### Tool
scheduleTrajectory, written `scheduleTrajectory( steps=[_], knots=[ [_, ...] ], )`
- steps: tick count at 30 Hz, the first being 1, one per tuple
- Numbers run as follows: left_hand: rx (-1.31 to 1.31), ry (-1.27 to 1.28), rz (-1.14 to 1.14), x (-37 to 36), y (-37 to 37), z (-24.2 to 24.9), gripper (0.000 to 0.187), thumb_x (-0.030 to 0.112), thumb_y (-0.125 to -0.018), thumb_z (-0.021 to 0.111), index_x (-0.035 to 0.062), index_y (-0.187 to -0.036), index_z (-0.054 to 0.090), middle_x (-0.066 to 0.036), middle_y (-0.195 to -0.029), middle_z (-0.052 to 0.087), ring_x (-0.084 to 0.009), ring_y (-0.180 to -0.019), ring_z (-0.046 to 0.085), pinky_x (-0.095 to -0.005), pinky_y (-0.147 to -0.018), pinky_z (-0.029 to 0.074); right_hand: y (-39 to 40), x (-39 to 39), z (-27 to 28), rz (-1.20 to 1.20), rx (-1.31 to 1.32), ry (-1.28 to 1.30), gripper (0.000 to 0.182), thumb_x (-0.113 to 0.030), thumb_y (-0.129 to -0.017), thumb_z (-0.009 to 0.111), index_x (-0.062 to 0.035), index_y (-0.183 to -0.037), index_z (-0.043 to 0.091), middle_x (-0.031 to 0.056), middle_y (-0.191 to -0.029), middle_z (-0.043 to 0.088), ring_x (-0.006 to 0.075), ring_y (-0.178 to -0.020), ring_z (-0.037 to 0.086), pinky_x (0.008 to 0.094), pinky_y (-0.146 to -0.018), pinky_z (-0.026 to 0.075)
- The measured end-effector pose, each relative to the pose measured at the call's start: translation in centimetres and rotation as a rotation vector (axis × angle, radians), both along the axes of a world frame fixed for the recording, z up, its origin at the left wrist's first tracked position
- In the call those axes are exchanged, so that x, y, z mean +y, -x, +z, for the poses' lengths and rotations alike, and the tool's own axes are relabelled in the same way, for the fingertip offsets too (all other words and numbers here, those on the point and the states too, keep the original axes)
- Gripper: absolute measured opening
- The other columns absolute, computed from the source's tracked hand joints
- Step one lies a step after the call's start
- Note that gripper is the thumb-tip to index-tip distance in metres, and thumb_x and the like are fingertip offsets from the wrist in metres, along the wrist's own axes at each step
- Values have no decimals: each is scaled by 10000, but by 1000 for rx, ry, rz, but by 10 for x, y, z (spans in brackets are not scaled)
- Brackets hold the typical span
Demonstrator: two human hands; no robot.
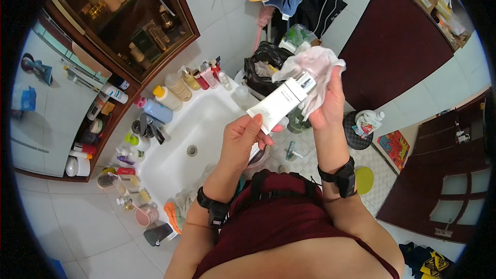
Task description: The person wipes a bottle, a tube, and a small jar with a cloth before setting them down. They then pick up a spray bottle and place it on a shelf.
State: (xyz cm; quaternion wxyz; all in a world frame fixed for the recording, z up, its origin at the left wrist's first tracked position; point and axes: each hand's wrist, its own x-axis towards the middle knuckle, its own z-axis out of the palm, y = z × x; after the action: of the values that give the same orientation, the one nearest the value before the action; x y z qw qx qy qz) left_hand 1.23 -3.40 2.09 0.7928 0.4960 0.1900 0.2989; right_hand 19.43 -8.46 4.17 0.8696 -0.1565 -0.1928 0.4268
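Observation:
A white squeeze tube (279,104) with a shiny silver cap is held tilted above the right side of the sink. My left hand (242,137) is closed on its lower end, thumb on the front face and fingers behind. In my right hand (328,104) is a crumpled whitish-pink cloth (314,67), bunched around and behind the capped end of the tube. The cloth hides most of my right fingers. Dark bands circle both forearms.
A white sink (204,124) is rimmed with several bottles, including a blue pump bottle (156,110). Beyond it stands a bin lined with a black bag (258,75). A mirrored cabinet (57,119) hangs left. A dark stool (357,137) with a white bottle stands right.

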Motion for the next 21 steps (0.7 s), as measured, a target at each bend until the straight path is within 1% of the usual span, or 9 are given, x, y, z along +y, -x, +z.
scheduleTrajectory(
  steps=[2,3,6,9,12,13,15,18,21],
  knots=[
    [-36,11,28,1,0,1,297,217,-954,458,-45,-956,599,-142,-876,674,-70,-560,549,-188,-492,413,0,-2,10,53,162,-149,522,-432,-918,440,-42,-1265,416,149,-1232,506,295,-1132,502,443,-956,420],
    [-52,17,44,2,0,1,296,212,-955,456,-47,-972,598,-140,-878,674,-71,-561,549,-189,-489,412,-2,-5,-1,142,148,-175,591,-492,-904,419,-44,-1290,392,151,-1276,470,304,-1186,447,458,-998,370],
    [-12,-238,173,-1,-8,-5,256,191,-931,508,-39,-938,619,-110,-817,677,-68,-550,543,-220,-474,409,29,-2,-14,187,76,-49,574,-450,-907,462,-28,-1287,387,132,-1222,521,262,-1118,512,407,-942,423],
    [211,-760,334,-5,-7,-9,182,148,-872,592,-22,-902,648,-72,-667,635,-109,-499,529,-257,-456,398,45,4,-19,125,-110,147,503,-422,-898,505,-32,-1210,440,113,-1113,570,216,-989,576,353,-838,485],
    [304,-1255,476,-1,-10,-9,144,120,-804,651,6,-891,671,-68,-557,543,-181,-466,512,-297,-449,395,42,11,-14,156,-100,191,416,-383,-896,531,-42,-1127,473,79,-998,595,169,-873,597,312,-755,506],
    [312,-1286,522,1,-11,-8,147,116,-796,653,12,-899,672,-72,-550,528,-198,-464,507,-303,-448,394,44,11,-14,185,-72,234,390,-377,-896,535,-41,-1089,486,66,-955,598,165,-862,593,314,-771,497],
    [328,-1346,617,5,-12,-5,160,110,-781,657,25,-915,674,-80,-536,499,-232,-460,496,-314,-446,392,50,13,-19,187,-71,245,386,-369,-897,538,-37,-1087,491,67,-964,598,166,-870,593,311,-779,494],
    [387,-1371,656,7,-13,-2,170,106,-779,655,26,-927,671,-81,-548,508,-233,-469,506,-323,-455,401,52,12,-29,196,-103,248,406,-366,-890,550,-25,-1103,496,72,-1000,600,168,-898,590,310,-802,484],
    [373,-1317,518,15,-8,-7,194,121,-798,652,11,-958,660,-73,-592,563,-176,-488,536,-301,-460,404,46,9,-35,171,-200,277,416,-361,-885,561,-20,-1115,502,74,-1027,602,165,-932,580,308,-826,470]
  ],
)
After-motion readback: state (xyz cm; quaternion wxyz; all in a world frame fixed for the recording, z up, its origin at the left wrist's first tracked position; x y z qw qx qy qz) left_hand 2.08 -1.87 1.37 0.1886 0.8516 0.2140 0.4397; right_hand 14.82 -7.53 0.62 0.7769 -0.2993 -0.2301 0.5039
